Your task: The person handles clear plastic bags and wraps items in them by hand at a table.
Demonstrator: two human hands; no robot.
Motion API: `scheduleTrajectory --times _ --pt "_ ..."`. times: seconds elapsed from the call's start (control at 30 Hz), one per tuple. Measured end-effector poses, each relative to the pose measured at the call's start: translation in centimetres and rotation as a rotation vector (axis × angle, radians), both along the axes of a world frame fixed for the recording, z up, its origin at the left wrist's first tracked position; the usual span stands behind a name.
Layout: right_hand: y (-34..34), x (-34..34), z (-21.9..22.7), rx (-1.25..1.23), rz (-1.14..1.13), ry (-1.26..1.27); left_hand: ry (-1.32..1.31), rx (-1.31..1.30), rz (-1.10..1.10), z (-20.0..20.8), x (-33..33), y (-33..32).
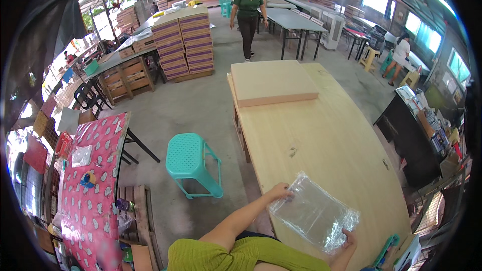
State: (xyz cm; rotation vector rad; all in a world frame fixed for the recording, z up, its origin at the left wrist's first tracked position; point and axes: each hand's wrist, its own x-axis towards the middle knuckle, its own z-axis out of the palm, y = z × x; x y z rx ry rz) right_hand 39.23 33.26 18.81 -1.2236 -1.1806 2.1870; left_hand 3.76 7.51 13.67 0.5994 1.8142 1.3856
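Observation:
A stack of transparent plastic bags [314, 213] lies tilted just over the near end of the light wooden table [346, 135]. My left hand [280, 192] grips its upper left edge, the fingers closed round the plastic. At the crinkled lower right corner, my right hand [347, 242] pinches the bags between thumb and fingers. Whether the bags rest on the tabletop or are raised a little, I cannot tell. Toward the table's far end sits a flat stack of tan board sheets [273, 81].
A turquoise plastic stool [188, 155] stands left of the table. Farther left is a table with a pink patterned cover [95, 170], holding tape and a plastic packet. Boxes are piled [183, 45] behind. A person in a green shirt [247, 10] walks beyond the table; a dark desk [409, 140] stands right.

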Motion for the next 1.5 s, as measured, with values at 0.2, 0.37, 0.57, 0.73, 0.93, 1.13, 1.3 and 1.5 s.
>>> scheduleTrajectory --times 0.2,0.37,0.57,0.73,0.93,1.13,1.3,1.5 --pt "0.4 -0.4 0.2 0.010 -0.002 -0.003 -0.143 0.068 0.023 -0.1 -0.4 -0.3" --pt "0.8 0.0 0.1 0.016 0.006 -0.020 -0.179 0.080 0.017 1.1 -0.2 -0.1" --pt "2.2 -0.7 -0.7 0.046 0.073 -0.062 -0.169 0.042 0.024 0.4 -0.7 -0.7" --pt "4.7 0.5 -3.9 0.024 0.092 -0.079 -0.129 0.039 -0.004 0.9 -0.4 -0.3" --pt "6.3 1.9 -5.6 0.016 0.165 -0.058 -0.027 0.029 -0.007 1.0 0.0 0.0" --pt "6.2 1.1 -5.8 0.080 0.146 0.017 -0.052 0.049 -0.009 -0.7 -0.7 0.4" --pt "5.6 0.6 -5.0 0.155 0.111 -0.114 -0.155 0.061 0.006 -0.9 -0.8 0.3" --pt "5.3 0.0 -4.8 0.033 0.128 -0.143 -0.062 0.014 0.005 -0.4 -1.0 -0.6"
